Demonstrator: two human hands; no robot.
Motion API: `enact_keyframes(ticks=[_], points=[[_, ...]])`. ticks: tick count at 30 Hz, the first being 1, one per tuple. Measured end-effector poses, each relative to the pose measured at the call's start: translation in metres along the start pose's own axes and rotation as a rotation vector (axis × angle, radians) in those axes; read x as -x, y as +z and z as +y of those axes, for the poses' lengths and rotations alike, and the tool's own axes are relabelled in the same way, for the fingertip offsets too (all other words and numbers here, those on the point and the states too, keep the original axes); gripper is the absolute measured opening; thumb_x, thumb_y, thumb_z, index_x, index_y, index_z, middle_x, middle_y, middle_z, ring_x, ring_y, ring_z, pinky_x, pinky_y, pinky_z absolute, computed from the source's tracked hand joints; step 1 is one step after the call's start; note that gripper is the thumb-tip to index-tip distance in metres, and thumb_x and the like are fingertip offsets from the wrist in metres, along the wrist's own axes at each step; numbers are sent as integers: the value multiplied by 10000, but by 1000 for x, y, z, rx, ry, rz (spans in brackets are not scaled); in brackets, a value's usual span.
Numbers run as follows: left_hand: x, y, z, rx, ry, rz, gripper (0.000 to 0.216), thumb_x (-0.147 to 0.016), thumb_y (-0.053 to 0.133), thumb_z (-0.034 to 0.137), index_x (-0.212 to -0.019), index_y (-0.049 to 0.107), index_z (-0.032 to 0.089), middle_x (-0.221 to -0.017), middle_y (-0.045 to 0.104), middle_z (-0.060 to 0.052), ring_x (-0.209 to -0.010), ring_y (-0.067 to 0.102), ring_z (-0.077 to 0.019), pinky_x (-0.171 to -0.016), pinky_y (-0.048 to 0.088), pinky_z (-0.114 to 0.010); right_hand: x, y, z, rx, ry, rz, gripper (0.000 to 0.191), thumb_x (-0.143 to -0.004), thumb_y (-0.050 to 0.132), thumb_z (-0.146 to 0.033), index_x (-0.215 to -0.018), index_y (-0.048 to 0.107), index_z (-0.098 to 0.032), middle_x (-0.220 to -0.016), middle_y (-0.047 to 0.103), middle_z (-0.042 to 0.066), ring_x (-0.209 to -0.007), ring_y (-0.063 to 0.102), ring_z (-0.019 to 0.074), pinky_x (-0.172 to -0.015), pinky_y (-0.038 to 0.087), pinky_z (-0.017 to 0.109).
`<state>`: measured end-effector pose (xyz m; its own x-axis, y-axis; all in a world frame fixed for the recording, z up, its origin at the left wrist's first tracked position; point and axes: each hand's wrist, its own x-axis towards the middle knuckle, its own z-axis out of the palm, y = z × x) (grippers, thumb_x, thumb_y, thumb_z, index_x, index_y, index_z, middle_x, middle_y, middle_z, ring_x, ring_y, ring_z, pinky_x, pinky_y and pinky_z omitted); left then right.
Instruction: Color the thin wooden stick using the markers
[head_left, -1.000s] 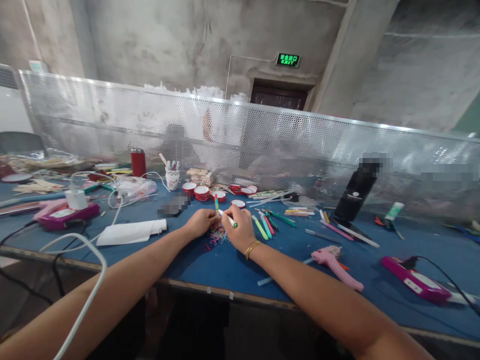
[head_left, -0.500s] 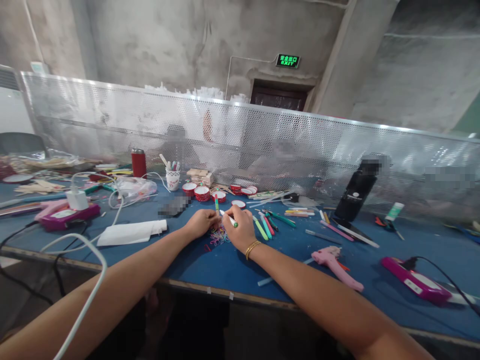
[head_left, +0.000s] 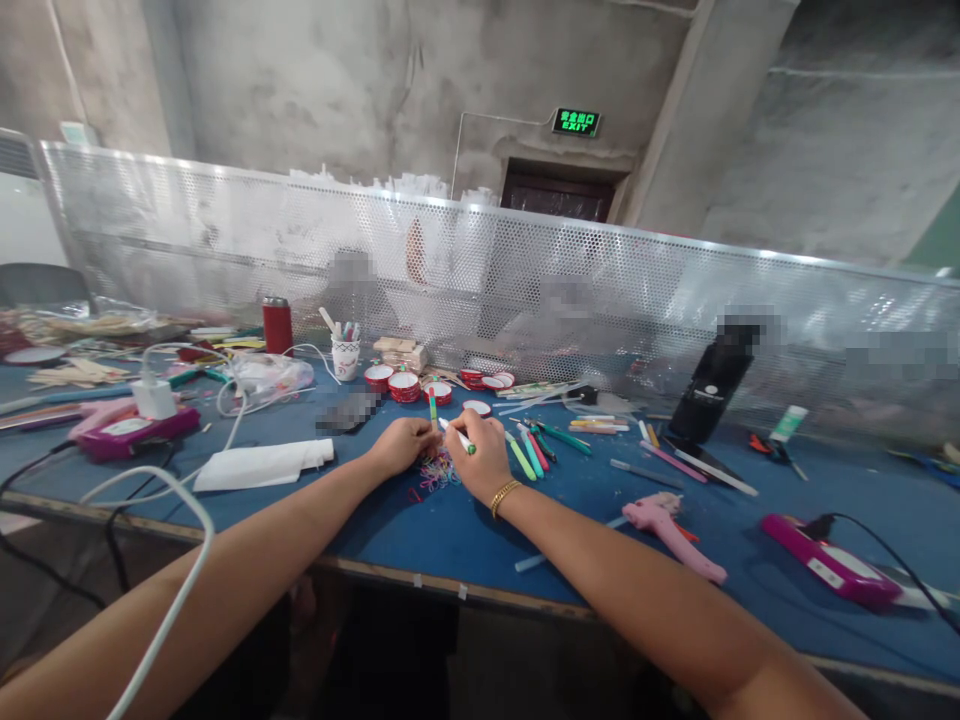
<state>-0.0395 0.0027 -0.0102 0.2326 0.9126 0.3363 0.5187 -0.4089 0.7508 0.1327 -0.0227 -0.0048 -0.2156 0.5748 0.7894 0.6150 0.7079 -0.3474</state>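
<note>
Left hand (head_left: pixel 405 445), inward of the front edge of the table (head_left: pixel 375 530): fingers closed on a striped stick (head_left: pixel 433 405) projecting above them. Right hand (head_left: pixel 480 455): fingers closed around a white marker (head_left: pixel 466 443).

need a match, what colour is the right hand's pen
The pen is white with a green end, clearest in the head view.

Reaching forward bare-armed on both sides. Holding the left grip (head_left: pixel 401 444) curled in a pinch, just beside the right grip (head_left: pixel 481 456), likewise curled and pinching. Slanting the left forearm (head_left: pixel 247 548) back and leftward from its grip, the right forearm (head_left: pixel 607 560) back and rightward.
</note>
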Motion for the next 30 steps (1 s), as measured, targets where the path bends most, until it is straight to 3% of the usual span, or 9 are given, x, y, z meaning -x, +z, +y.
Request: enact_keyframes(ticks=[25, 30], points=[[1, -1, 2, -26, 10, 35, 341, -796, 550, 427, -590, 576, 158, -532, 578, 21, -496, 468, -111, -504, 335, -228, 0, 0, 0, -23, -43, -21, 122, -902, 486, -276, -818, 549, -214, -769, 654, -22, -757, 580, 151, -858, 314, 313], [0, -1, 1, -11, 11, 35, 365, -794, 562, 461, -591, 591, 159, -535, 592, 18, -509, 488, -119, -514, 355, -230, -1, -1, 0, 8, 4, 7, 106, -895, 487, -254, -834, 566, -216, -778, 663, -15, -765, 587, 158, -860, 325, 317]])
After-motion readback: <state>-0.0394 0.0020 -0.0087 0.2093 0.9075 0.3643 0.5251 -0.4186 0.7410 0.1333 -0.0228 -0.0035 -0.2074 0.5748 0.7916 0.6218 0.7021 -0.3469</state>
